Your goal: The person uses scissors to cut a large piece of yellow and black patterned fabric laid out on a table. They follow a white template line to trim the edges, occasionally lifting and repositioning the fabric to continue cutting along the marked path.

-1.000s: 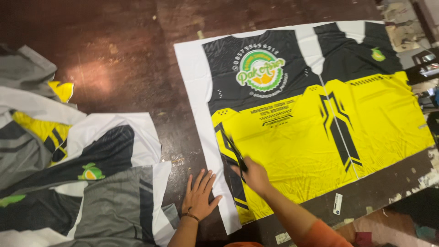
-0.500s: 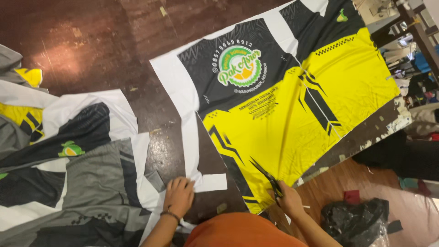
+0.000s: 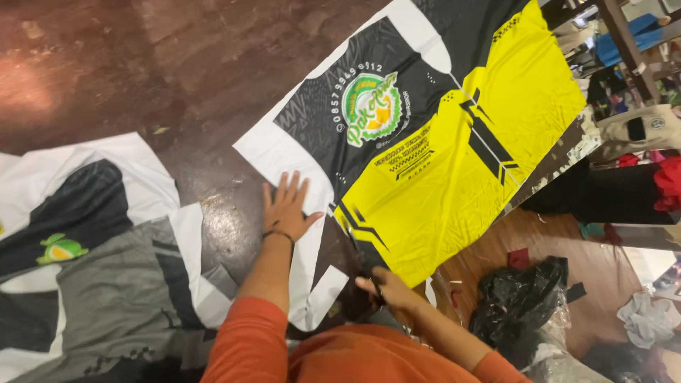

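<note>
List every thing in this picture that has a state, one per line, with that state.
Left hand: open, fingers spread, pressed flat on the white border.
Right hand: closed around scissors.
Scissors: held at the near edge of the print; too blurred to tell whether the blades are open.
Yellow and black printed fabric: spread flat, near corner partly cut.
Grey and black fabric pieces: lying overlapped.
Black plastic bag: crumpled on the floor.

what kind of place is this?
Likely a small garment or jersey-printing workshop. A printed black-and-yellow fabric panel lies on the dark floor, more printed pieces lie beside it, and clothes are piled by shelves.
</note>
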